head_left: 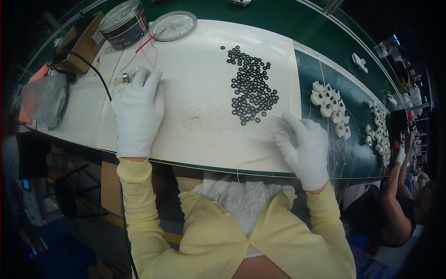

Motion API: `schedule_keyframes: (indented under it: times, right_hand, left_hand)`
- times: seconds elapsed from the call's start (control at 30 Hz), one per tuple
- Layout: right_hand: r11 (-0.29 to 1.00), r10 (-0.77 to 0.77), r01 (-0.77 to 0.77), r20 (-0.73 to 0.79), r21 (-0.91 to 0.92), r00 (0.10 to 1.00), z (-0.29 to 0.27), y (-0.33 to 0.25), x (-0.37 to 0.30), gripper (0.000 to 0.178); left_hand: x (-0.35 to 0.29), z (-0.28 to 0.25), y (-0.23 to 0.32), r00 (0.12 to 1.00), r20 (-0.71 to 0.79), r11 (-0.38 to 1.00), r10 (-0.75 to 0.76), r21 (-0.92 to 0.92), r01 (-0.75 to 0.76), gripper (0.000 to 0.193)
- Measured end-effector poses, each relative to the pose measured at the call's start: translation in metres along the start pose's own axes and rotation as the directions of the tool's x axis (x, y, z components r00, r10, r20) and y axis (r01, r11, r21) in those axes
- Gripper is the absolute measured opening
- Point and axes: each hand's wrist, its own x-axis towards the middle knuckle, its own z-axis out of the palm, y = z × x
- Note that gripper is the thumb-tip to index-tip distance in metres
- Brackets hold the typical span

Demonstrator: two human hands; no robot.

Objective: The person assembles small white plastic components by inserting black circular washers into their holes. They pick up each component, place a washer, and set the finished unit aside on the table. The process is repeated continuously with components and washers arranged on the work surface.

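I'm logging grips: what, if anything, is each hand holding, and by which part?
Cannot tell: the left hand is at a small silvery cylinder, grip hidden; a thin wire trails near the right hand, pinch unclear.

A dark metal tin stands at the far left of the table, a round metal lid lying just beside it. Near them are an open cardboard box, a black cable and a clear plastic bag. A dark stool stands below, left; another person sits at right.
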Motion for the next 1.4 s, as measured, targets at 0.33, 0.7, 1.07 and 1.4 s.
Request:
schedule_keyframes:
  times: [0.33,0.7,1.07,1.4]
  right_hand:
    - [0.989,-0.135,0.146,0.226,-0.035,0.965,-0.007,0.003,0.007,0.045]
    - [0.993,-0.054,0.074,0.196,-0.097,0.979,-0.001,-0.007,0.018,0.040]
    - [0.995,-0.041,0.022,0.192,0.102,0.981,0.003,-0.005,0.030,0.025]
    - [0.574,0.163,-0.447,0.438,0.687,0.884,-0.006,0.000,0.023,0.030]
  left_hand:
    - [0.005,0.001,0.007,0.988,-0.059,0.975,0.141,-0.163,-0.149,0.030]
    - [0.009,-0.014,0.011,0.984,-0.149,0.934,-0.093,-0.356,0.034,0.025]
    - [0.054,0.036,-0.016,0.968,-0.046,0.969,0.248,-0.002,-0.249,0.014]
    - [0.008,-0.004,0.022,0.973,-0.028,0.968,0.229,-0.098,-0.231,0.030]
